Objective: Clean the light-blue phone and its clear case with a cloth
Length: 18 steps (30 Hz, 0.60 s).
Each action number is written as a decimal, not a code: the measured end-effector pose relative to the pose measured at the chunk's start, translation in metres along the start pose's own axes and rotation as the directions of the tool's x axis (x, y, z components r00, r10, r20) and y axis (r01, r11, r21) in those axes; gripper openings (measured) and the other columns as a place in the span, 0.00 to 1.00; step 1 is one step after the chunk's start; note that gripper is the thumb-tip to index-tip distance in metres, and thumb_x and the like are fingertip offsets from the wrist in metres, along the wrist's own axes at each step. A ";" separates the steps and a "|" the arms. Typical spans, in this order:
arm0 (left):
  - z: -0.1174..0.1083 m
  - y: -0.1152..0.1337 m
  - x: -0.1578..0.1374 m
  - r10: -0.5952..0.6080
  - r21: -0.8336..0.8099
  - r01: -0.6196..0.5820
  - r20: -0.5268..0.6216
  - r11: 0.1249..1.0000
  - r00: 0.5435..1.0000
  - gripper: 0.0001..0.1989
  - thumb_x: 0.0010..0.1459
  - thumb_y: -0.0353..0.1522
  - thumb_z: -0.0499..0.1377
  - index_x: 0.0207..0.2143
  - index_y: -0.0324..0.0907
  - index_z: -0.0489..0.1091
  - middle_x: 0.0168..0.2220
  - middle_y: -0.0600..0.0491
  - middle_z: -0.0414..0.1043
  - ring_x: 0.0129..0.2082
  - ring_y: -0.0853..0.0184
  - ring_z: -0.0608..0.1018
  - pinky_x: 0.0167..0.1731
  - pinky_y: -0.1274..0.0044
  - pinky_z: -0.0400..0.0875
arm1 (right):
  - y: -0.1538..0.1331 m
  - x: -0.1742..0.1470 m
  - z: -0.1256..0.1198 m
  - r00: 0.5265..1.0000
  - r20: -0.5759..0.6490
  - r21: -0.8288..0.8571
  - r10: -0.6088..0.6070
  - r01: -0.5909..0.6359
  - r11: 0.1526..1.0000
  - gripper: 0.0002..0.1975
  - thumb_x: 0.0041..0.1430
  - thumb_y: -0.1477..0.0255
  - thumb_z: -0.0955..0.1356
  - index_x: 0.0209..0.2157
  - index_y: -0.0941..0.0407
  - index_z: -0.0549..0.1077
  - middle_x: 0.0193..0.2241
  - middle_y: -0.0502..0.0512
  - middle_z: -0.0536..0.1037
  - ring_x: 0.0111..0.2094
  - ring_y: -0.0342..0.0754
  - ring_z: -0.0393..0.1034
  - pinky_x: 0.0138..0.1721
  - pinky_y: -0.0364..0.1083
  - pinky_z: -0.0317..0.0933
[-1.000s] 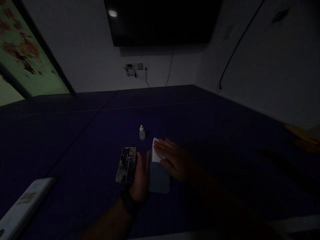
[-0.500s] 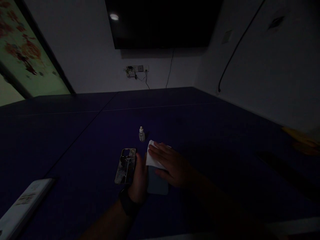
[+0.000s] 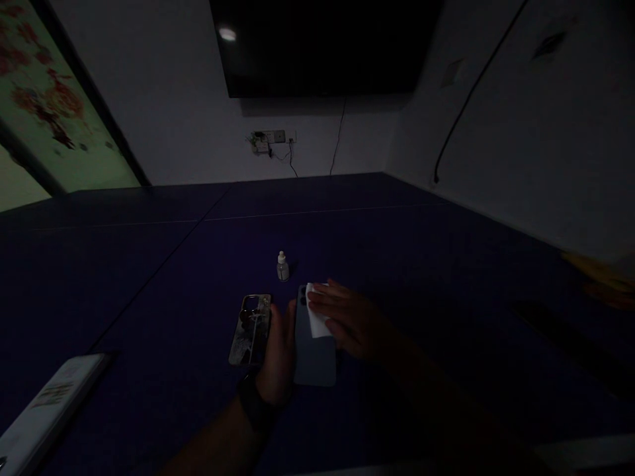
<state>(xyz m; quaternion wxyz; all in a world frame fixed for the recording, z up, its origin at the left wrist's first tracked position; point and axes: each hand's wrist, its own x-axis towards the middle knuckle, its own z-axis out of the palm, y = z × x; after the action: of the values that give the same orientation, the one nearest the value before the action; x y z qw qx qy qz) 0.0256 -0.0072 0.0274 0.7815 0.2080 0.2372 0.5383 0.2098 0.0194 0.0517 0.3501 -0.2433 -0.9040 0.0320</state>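
Note:
A blue-grey smartphone [image 3: 315,363] lies back up on the dark blue table, its camera lenses at the far left corner. My right hand [image 3: 347,317] presses a folded white wipe [image 3: 317,324] onto the phone's back with its fingers laid over it. Along the phone's left edge my left hand [image 3: 278,357] touches the side, two digits stretched out and apart; its other fingers are hidden. Just left of that hand is a phone case [image 3: 251,334] with a dark picture print. Beyond the phone a small clear bottle [image 3: 282,269] with a white cap stands upright.
A long white box [image 3: 54,400] lies at the near left. On the right are a dark flat object [image 3: 560,330] and something yellow [image 3: 600,271] by the wall. A large screen [image 3: 327,46] hangs above wall sockets [image 3: 270,137]. The room is dim.
My right hand has slid the white wipe slightly right and nearer along the phone's back, uncovering the camera corner. My left hand stays at the phone's left edge.

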 end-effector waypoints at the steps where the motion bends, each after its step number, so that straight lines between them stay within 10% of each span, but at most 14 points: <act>1: -0.002 -0.001 0.000 -0.022 -0.001 0.022 -0.007 1.000 1.000 0.30 0.67 0.53 0.55 0.65 0.50 0.69 0.58 0.49 0.77 0.66 0.53 0.72 0.66 0.60 0.66 | 0.000 0.000 0.000 0.999 -0.025 -0.013 0.033 -0.034 0.999 0.26 0.71 0.73 0.62 0.69 0.55 0.63 0.65 0.64 0.73 0.70 0.57 0.61 0.69 0.66 0.57; 18: 0.012 0.012 -0.010 -0.038 0.024 0.039 -0.027 0.999 0.999 0.31 0.66 0.57 0.53 0.56 0.45 0.73 0.49 0.47 0.81 0.52 0.54 0.81 0.55 0.64 0.75 | 0.006 -0.002 0.000 0.998 -0.010 -0.037 0.066 -0.066 0.997 0.28 0.72 0.72 0.62 0.71 0.55 0.60 0.67 0.64 0.69 0.72 0.58 0.57 0.68 0.68 0.58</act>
<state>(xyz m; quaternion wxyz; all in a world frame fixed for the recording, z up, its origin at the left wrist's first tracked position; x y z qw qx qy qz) 0.0207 -0.0132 0.0455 0.7859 0.2058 0.2580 0.5229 0.2140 0.0237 0.0490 0.3480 -0.2797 -0.8944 0.0256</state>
